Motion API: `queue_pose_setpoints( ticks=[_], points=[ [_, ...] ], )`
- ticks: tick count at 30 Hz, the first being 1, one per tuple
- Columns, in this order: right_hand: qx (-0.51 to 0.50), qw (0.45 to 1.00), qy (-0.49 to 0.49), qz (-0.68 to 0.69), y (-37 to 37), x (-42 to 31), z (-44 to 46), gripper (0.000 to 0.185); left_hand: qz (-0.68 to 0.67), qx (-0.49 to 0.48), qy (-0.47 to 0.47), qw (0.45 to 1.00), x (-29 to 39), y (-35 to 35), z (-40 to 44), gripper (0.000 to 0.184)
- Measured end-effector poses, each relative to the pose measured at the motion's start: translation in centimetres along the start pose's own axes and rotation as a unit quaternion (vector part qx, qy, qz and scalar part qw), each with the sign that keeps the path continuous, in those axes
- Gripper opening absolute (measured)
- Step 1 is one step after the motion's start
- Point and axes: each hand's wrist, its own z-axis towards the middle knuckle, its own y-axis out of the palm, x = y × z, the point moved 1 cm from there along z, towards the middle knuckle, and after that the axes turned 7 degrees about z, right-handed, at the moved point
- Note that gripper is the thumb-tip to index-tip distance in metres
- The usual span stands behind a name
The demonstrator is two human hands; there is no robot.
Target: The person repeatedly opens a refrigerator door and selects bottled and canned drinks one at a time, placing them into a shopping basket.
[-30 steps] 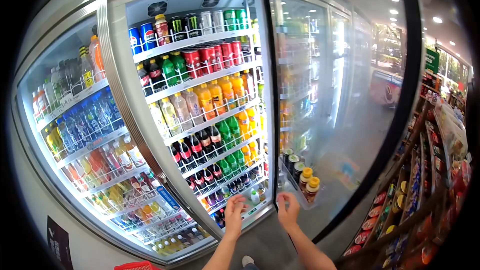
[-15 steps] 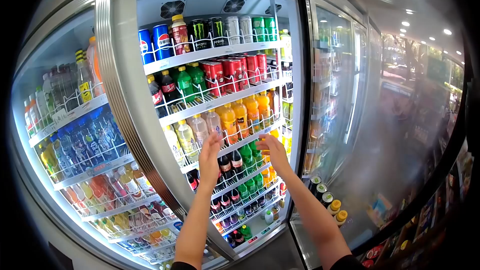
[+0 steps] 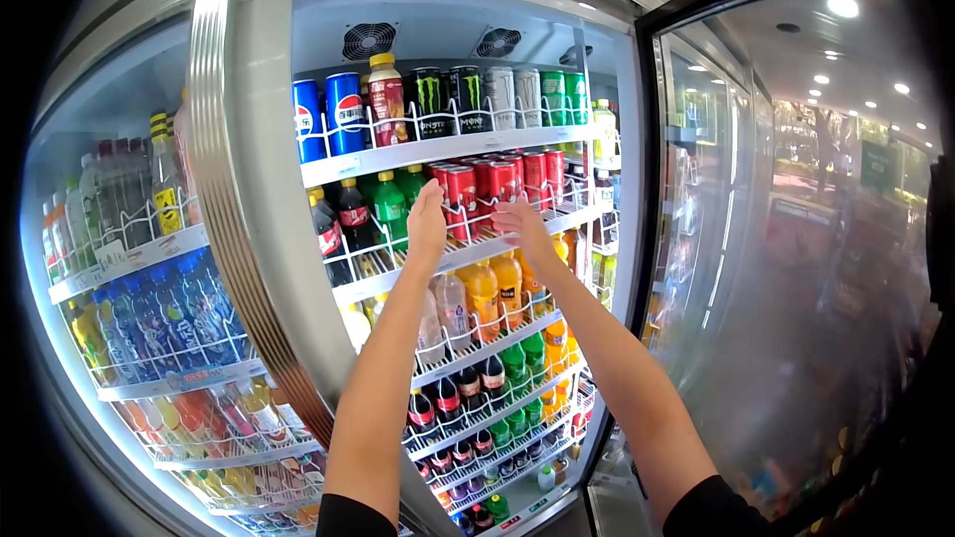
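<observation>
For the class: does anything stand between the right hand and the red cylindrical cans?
Yes: a white wire guard along the front of the white shelf stands between the right hand and the red cylindrical cans.

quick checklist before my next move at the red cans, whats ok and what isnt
1. Glass door swung open: ok, it stands out to the right.
2. Left hand free: ok, raised before the shelf, nothing seen in it.
3. Right hand free: ok, fingers slightly bent, nothing seen in it.
4. Red cans upright: ok, the front ones stand.
5. Unblocked shelf front: not ok, a white wire guard crosses before the cans.
6. Fingers touching cans: cannot tell from this angle.
</observation>
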Motion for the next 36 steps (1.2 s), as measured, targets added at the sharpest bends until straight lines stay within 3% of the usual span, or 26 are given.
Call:
queue_pose_setpoints(
  ticks=[1, 2, 4, 6, 10, 12, 14, 15, 18, 19, 20, 21, 22, 24, 26, 29, 34, 36],
  points=[
    [-0.002, 1.000, -0.009, -0.002, 0.2, 0.3, 2.3, 0.065, 0.039, -0.008, -0.009, 0.999, -1.1, 0.3, 2.4, 0.053],
    [0.005, 1.000, -0.023, -0.011, 0.8, 1.2, 3.0, 0.066, 0.085, 0.019, 0.058, 0.995, -2.7, 0.6, 3.0, 0.063],
    [0.046, 0.994, -0.030, -0.099, 1.8, 2.7, 6.7, 0.069, 0.138, 0.004, -0.098, 0.986, -4.2, 1.6, 5.4, 0.065],
    [0.079, 0.989, -0.014, -0.122, 1.8, 3.6, 7.7, 0.069, 0.169, -0.019, -0.082, 0.982, -5.2, 1.8, 5.9, 0.071],
    [0.038, 0.982, 0.058, -0.174, 2.5, 5.1, 8.8, 0.068, 0.374, -0.057, -0.182, 0.908, 0.2, 2.7, 3.8, 0.076],
    [0.069, 0.964, 0.048, -0.250, 3.0, 4.4, 9.6, 0.069, 0.405, -0.057, -0.175, 0.895, -0.5, 3.0, 4.6, 0.074],
    [0.085, 0.969, 0.046, -0.225, 3.5, 3.2, 8.1, 0.071, 0.390, -0.054, -0.178, 0.902, 0.5, 3.1, 3.7, 0.083],
    [0.084, 0.970, 0.034, -0.225, 3.0, 3.9, 8.6, 0.069, 0.416, -0.082, -0.181, 0.888, 0.8, 3.0, 3.7, 0.079],
    [0.097, 0.976, 0.081, -0.177, 3.3, 2.0, 6.9, 0.067, 0.453, -0.077, -0.110, 0.881, 0.1, 3.2, 2.8, 0.074],
    [0.098, 0.976, 0.040, -0.189, 2.7, 2.8, 7.4, 0.064, 0.452, -0.080, -0.110, 0.882, -0.6, 3.2, 2.8, 0.074],
    [0.099, 0.975, -0.003, -0.201, 2.0, 3.5, 8.0, 0.063, 0.458, -0.073, -0.081, 0.882, -1.1, 3.2, 2.9, 0.060],
    [0.084, 0.985, 0.015, -0.147, 1.9, 3.2, 7.6, 0.059, 0.465, -0.066, -0.050, 0.882, -1.5, 3.1, 3.0, 0.047],
    [0.085, 0.985, 0.013, -0.148, 1.2, 4.2, 8.2, 0.059, 0.464, -0.065, -0.048, 0.882, -2.0, 3.1, 2.8, 0.047],
    [0.100, 0.986, -0.050, -0.120, 0.8, 4.3, 7.5, 0.054, 0.422, -0.009, 0.043, 0.905, -2.9, 3.0, 2.1, 0.050],
    [0.103, 0.988, -0.067, -0.096, 1.0, 3.2, 5.2, 0.051, 0.408, -0.020, 0.051, 0.911, -2.7, 2.8, 1.5, 0.051],
    [0.086, 0.991, -0.069, 0.076, 1.0, 2.3, 2.4, 0.042, 0.376, -0.051, 0.055, 0.924, -0.7, 2.9, -0.5, 0.050],
    [0.062, 0.981, -0.124, 0.135, 0.9, 1.6, 0.0, 0.041, 0.358, -0.005, 0.105, 0.928, 0.1, 4.3, -2.5, 0.050],
    [0.047, 0.971, -0.186, 0.141, 1.1, 0.6, -1.2, 0.040, 0.314, 0.051, 0.266, 0.910, 1.0, 4.6, -3.5, 0.050]
  ],
)
